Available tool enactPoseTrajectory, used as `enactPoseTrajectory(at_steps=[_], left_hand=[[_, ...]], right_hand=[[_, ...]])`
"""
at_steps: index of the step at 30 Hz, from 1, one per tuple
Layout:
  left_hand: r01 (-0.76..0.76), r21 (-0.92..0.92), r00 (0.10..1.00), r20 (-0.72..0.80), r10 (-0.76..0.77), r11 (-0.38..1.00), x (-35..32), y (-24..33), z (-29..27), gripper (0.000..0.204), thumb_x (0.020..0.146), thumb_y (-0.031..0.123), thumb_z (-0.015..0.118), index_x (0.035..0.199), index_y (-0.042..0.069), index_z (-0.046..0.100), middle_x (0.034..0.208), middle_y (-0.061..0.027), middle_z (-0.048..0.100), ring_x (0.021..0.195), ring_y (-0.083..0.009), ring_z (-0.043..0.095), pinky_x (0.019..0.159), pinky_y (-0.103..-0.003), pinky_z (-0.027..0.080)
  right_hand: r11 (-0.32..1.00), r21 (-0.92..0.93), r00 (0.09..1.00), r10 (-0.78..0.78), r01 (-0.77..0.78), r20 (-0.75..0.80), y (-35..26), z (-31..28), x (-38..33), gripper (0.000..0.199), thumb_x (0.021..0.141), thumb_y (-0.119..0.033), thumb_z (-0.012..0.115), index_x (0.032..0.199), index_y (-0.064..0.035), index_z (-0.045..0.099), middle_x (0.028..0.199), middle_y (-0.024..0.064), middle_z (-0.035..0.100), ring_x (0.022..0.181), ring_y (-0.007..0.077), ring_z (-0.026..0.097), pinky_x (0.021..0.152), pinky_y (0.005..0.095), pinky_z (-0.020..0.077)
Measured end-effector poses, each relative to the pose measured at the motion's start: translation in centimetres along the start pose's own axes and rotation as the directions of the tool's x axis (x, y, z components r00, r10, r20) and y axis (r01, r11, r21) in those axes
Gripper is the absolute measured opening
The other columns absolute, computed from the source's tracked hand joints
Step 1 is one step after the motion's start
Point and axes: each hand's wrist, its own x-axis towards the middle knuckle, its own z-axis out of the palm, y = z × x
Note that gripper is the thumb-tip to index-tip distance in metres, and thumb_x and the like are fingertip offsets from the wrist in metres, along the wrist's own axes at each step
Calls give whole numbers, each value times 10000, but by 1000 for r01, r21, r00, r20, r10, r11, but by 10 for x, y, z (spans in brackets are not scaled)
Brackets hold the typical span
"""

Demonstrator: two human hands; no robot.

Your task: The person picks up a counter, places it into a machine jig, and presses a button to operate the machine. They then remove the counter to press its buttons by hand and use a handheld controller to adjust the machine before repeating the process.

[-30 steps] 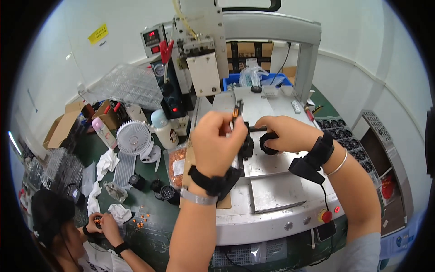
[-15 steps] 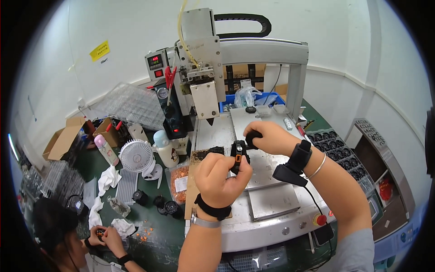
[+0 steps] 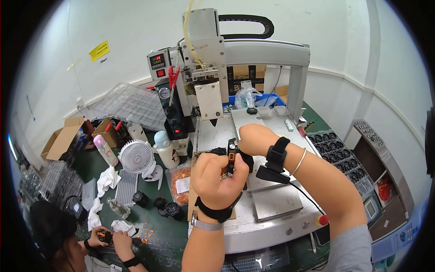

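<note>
My left hand (image 3: 218,177) is closed on a black watch case (image 3: 232,153) with a small orange mark and a round metal button on its edge. It holds the case on its side above the machine's bed. My right hand (image 3: 257,140) is curled against the far right side of the case. Below its fingers a dark black piece (image 3: 247,162) shows, partly hidden; where it ends and the case begins I cannot tell. A black strap with a small cabled device (image 3: 273,174) sits on my right wrist.
A dispensing machine's head and dark nozzle (image 3: 214,121) hang just beyond my hands. To the left stand a white fan (image 3: 137,156), a bottle (image 3: 166,149) and a bag of orange parts (image 3: 180,181). Trays of black parts (image 3: 337,154) lie right. A co-worker's hands (image 3: 111,238) hold a black part.
My right hand has moved left and closed in on the watch case, bringing its black piece against it. My left hand has shifted slightly left. The co-worker's black part has turned.
</note>
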Motion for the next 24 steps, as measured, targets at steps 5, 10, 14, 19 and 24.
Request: enactPoseTrajectory(at_steps=[5,10,14,19,24], left_hand=[[40,0,999,-32,-40,999,0,-2,-2,190,670,-20,667,649,31,486,599,-22,444,487,-98,366,413,-224,269],[42,12,998,-43,-42,999,0,-2,-1,190,670,-19,667,648,34,486,600,-22,444,486,-99,369,412,-225,269],[51,14,997,-52,-51,999,1,-3,-4,175,661,9,679,648,35,507,588,-38,455,476,-128,403,405,-244,296],[70,27,995,-78,-67,997,5,-4,-7,178,663,36,688,643,36,511,575,-48,459,466,-149,416,401,-261,312],[286,-50,940,-180,-291,957,-3,-17,3,233,708,51,667,627,43,449,577,-18,393,489,-120,351,449,-248,278]], right_hand=[[997,-57,979,56,-45,198,-14,-13,4,204,686,-110,514,759,8,664,813,220,627,774,363,609,687,412,489],[988,-148,941,8,45,340,-13,-7,5,228,725,-123,496,811,-6,672,892,195,640,834,335,621,716,401,491],[972,-220,983,117,-84,142,-23,-8,-6,390,835,-295,425,1100,-64,594,1097,173,585,1020,323,554,844,448,424],[998,-54,964,33,-19,265,-20,19,-9,585,872,-492,343,1305,-101,391,1334,217,341,1243,383,307,987,559,200],[978,210,961,49,9,-273,8,-27,-28,553,891,-440,392,1255,-24,412,1255,199,413,1221,338,347,990,446,277]])
